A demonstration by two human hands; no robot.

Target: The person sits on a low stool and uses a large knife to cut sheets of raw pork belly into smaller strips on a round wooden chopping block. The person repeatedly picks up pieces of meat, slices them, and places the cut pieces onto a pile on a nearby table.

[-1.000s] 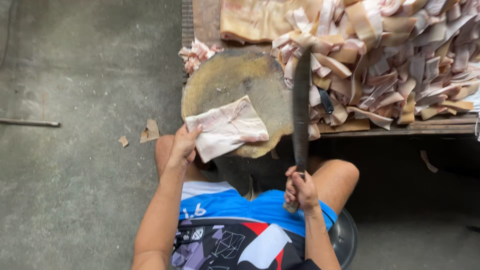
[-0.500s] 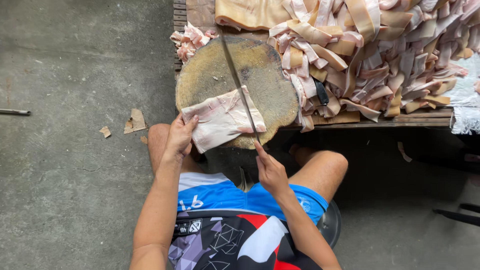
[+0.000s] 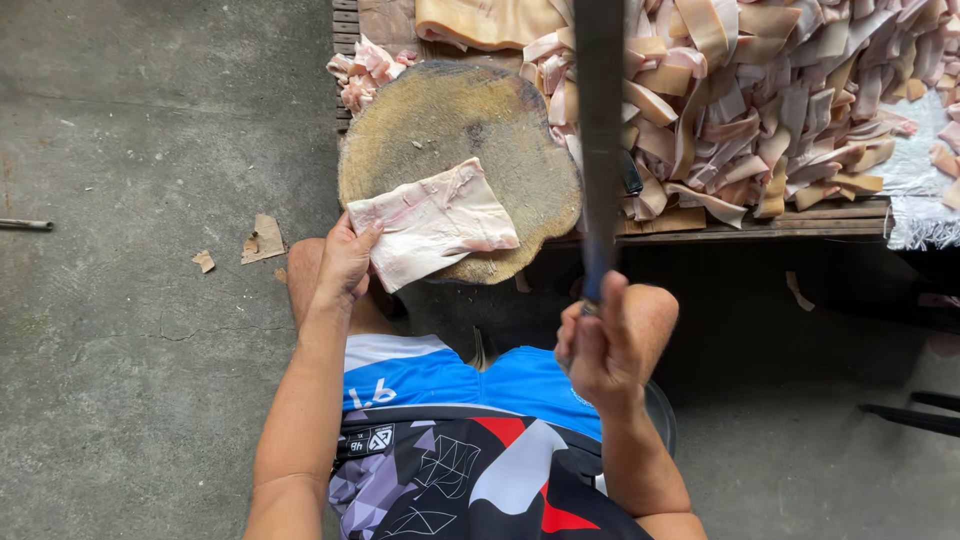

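Observation:
A pale slab of raw pork skin (image 3: 430, 222) lies on a round wooden chopping block (image 3: 470, 130). My left hand (image 3: 347, 262) presses on the slab's near left corner. My right hand (image 3: 598, 345) is shut on the handle of a long cleaver (image 3: 600, 140). The blade is lifted high toward the camera, to the right of the block, pointing away from me. My knees sit under the block's near edge.
A big heap of cut skin strips (image 3: 760, 110) covers the wooden pallet (image 3: 800, 225) to the right of the block. Small scraps (image 3: 365, 68) lie at the block's far left. Cardboard bits (image 3: 262, 238) lie on the concrete floor at left.
The cleaver was down across the slab half a second ago; now my right hand has lifted it up and to the right. The left hand still holds the slab.

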